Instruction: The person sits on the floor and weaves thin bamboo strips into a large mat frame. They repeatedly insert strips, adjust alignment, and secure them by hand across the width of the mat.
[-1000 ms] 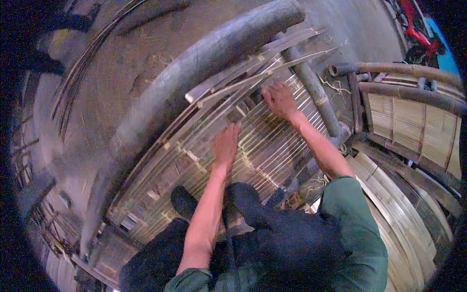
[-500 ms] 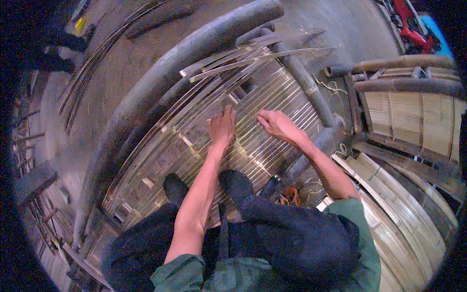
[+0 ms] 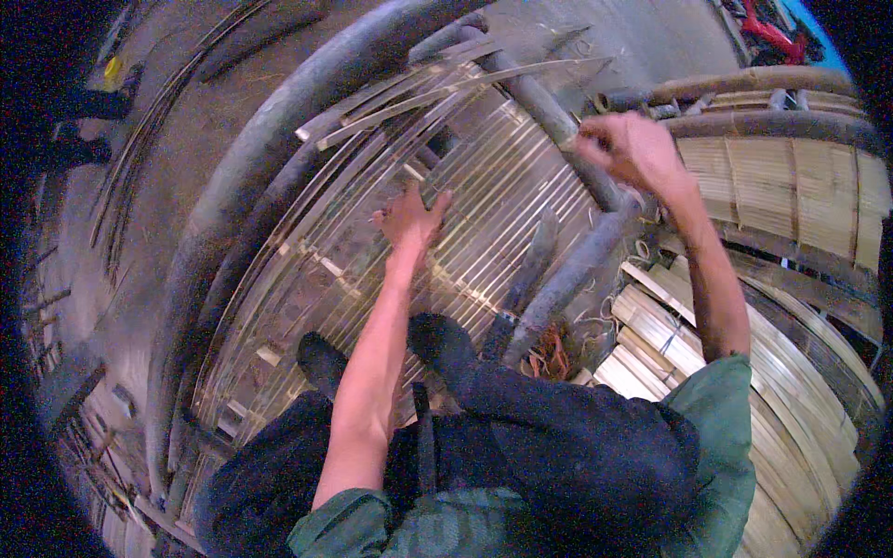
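A panel of thin, parallel bamboo strips [image 3: 521, 191] lies before me, crossed by a pale strip. My left hand [image 3: 414, 221] rests on it with fingers spread. Raised to the right, near the frame's far corner, my right hand [image 3: 631, 153] has its fingers curled in; whatever they pinch, if anything, is too small to make out. Loose longer strips [image 3: 437, 98] lie across the panel's far end. Thick round poles [image 3: 549, 112] border the panel. A dark, knife-like blade [image 3: 535, 249] lies at its right side, beside my foot.
A large curved pole [image 3: 256, 158] runs along the left. Stacked slatted bamboo panels [image 3: 781, 186] stand at the right, with bundled split strips [image 3: 735, 372] nearer me. Reddish fibres [image 3: 549, 353] lie by a pole. A red object [image 3: 772, 33] is at the far right.
My right hand has moved from above the panel up and to the right, away from my left hand. My left hand's fingers have spread. The blade now shows more fully.
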The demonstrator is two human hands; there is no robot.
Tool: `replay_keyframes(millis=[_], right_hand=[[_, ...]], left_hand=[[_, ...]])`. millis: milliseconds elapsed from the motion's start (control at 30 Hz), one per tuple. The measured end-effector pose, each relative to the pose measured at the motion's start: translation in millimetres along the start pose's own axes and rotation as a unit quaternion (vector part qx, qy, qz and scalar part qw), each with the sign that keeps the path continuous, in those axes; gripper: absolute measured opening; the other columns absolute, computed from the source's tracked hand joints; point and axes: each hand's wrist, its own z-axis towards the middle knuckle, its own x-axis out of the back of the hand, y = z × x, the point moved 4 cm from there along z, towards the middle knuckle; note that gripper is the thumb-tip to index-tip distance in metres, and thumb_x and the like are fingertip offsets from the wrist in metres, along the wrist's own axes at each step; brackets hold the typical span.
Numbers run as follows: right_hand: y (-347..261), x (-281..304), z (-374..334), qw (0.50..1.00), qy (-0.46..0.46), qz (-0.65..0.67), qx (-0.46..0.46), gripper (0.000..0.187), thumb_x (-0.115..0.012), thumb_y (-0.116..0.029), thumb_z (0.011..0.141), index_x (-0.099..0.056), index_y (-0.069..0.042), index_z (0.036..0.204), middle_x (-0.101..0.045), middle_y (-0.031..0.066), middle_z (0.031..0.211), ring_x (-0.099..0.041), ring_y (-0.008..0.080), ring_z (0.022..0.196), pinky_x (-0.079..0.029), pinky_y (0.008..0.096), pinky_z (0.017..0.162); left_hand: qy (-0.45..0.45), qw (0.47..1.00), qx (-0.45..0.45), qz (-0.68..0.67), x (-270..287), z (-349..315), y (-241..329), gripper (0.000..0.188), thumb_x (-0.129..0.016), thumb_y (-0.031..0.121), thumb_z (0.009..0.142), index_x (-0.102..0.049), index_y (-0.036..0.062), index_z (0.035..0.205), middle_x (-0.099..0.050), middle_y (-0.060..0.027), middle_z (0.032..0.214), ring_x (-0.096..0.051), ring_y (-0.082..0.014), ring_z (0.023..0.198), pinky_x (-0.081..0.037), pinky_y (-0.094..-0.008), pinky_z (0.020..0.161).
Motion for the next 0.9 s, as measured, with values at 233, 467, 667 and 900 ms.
replay_keyframes(millis=[233, 467, 667, 900], right_hand=[[37.2, 67.3, 3.3, 0.968, -0.050, 0.239, 0.067, 0.030, -0.053, -0.028, 0.092, -0.062, -0.005, 0.109, -0.061, 0.0034, 0.077, -0.054, 0.0117, 0.068, -0.046, 0.0276, 0.067], [-38.3, 124.7, -9.0, 0.922, 0.119, 0.345, 0.128, 0.032, -0.048, -0.025, 0.095, -0.054, -0.009, 0.122, -0.060, 0.0017, 0.084, -0.053, 0.0089, 0.079, -0.044, 0.0254, 0.075], [-64.1, -136.0, 113.0, 0.964, 0.194, 0.172, 0.055, 0.025, -0.051, -0.024, 0.088, -0.055, -0.004, 0.102, -0.064, 0.0183, 0.085, -0.060, 0.0377, 0.076, -0.049, 0.0449, 0.067], [-146.3, -192.5, 123.6, 0.975, 0.032, 0.220, -0.002, 0.030, -0.050, -0.031, 0.086, -0.057, -0.004, 0.096, -0.063, 0.0238, 0.081, -0.062, 0.0419, 0.075, -0.048, 0.0519, 0.065]], left_hand=[[0.116, 0.992, -0.037, 0.022, -2.5, -0.4, 0.9, 0.068, -0.049, 0.061, 0.081, -0.048, 0.0066, 0.123, -0.062, -0.0198, 0.108, -0.057, -0.0364, 0.102, -0.031, -0.0564, 0.089], [0.071, 0.993, 0.084, -0.047, 7.6, 8.2, -2.9, 0.061, -0.036, 0.058, 0.086, -0.059, 0.0090, 0.114, -0.060, -0.0179, 0.114, -0.056, -0.0400, 0.103, -0.028, -0.0613, 0.093], [0.019, 0.986, 0.114, -0.121, -17.6, 39.2, -39.0, 0.052, -0.032, 0.047, 0.090, -0.062, 0.0093, 0.109, -0.055, -0.0189, 0.121, -0.049, -0.0399, 0.115, -0.024, -0.0670, 0.093], [-0.049, 0.981, 0.113, -0.152, -25.0, 40.9, -28.7, 0.051, -0.031, 0.045, 0.091, -0.059, 0.0091, 0.113, -0.054, -0.0173, 0.123, -0.049, -0.0398, 0.115, -0.020, -0.0660, 0.096]])
